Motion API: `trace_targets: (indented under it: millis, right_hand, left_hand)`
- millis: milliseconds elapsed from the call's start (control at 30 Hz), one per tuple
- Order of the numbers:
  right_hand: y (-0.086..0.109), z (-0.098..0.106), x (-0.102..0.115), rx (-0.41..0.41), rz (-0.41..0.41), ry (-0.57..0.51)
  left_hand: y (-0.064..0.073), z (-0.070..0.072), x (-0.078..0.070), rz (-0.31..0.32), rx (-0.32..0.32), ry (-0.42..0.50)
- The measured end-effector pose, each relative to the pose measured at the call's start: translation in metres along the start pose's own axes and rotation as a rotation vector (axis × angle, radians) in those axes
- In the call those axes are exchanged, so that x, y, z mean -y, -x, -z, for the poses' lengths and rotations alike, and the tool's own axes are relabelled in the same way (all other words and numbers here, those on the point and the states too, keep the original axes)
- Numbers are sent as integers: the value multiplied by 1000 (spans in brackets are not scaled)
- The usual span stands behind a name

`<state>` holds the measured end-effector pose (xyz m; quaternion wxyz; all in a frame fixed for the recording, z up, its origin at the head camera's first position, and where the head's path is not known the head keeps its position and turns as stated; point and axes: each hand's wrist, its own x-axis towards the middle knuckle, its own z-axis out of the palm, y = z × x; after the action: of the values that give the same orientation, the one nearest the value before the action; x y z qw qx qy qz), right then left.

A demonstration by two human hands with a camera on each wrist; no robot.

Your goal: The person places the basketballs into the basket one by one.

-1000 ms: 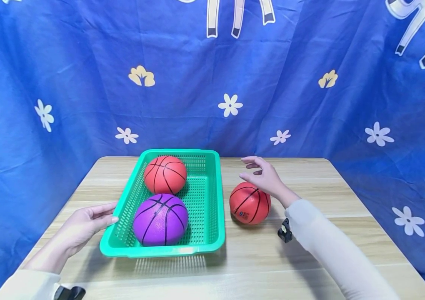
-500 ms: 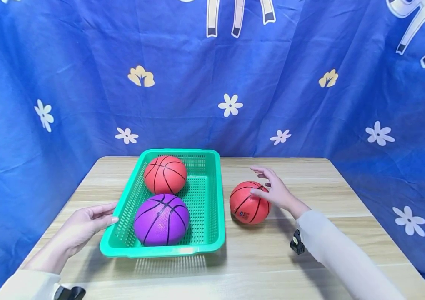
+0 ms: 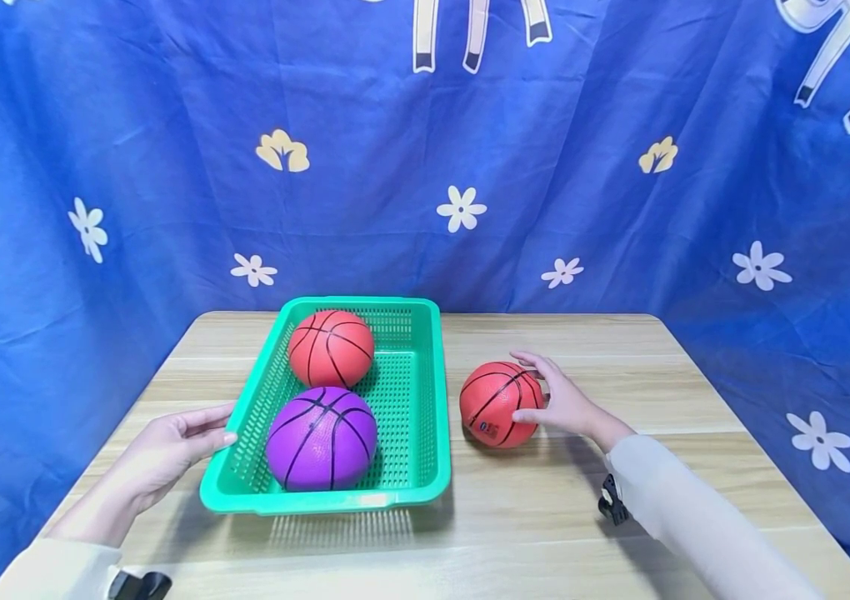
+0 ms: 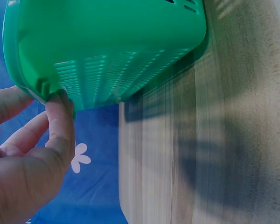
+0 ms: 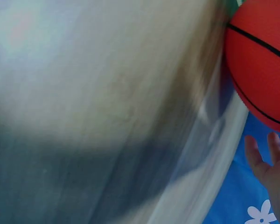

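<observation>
here the red ball (image 3: 498, 404) lies right of centre on the table (image 3: 620, 350), cupped by the right hand (image 3: 562, 402), fingers spread; probably light, smooth, best gripped across its width.

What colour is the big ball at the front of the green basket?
Purple with black lines: the round purple rubber ball shows best in the head view.
</observation>
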<state>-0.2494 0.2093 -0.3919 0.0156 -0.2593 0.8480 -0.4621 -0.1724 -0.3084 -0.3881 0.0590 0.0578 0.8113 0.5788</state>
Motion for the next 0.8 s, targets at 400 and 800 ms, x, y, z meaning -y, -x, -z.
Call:
trace_targets:
  millis: [400, 800]
  right_hand:
    - [2, -2, -2, 2, -55, -58]
    - [2, 12, -3, -33, -44, -27]
  left_hand:
    - [0, -1, 0, 6, -1, 1]
    - [-1, 0, -1, 13, 4, -8]
